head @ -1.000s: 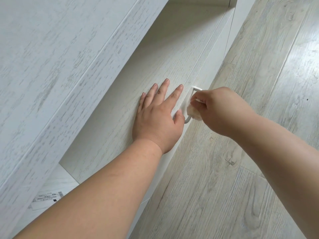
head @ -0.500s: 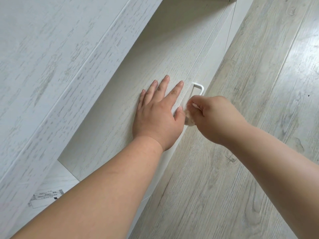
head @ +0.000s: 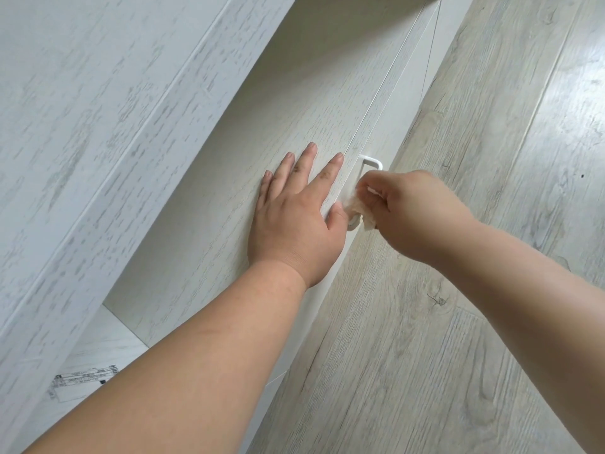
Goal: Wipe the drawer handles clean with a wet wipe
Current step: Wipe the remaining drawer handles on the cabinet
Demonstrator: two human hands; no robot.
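Note:
A white bar handle (head: 371, 162) sticks out from the front of a pale wood-grain drawer (head: 229, 198). My left hand (head: 294, 217) lies flat on the drawer panel with straight fingers, its thumb beside the handle's near end. My right hand (head: 412, 211) pinches a crumpled white wet wipe (head: 355, 208) and presses it against the lower part of the handle. The handle's far end shows above my fingers; its middle is hidden by the wipe and hand.
A whitewashed cabinet top (head: 98, 109) overhangs the drawer on the left. Grey wood-look floor (head: 491, 93) fills the right side. A printed label (head: 82, 381) is stuck on the cabinet panel at the lower left.
My right hand with the wipe slid down the handle toward its near end and then came a little back up. My left hand stayed flat on the drawer.

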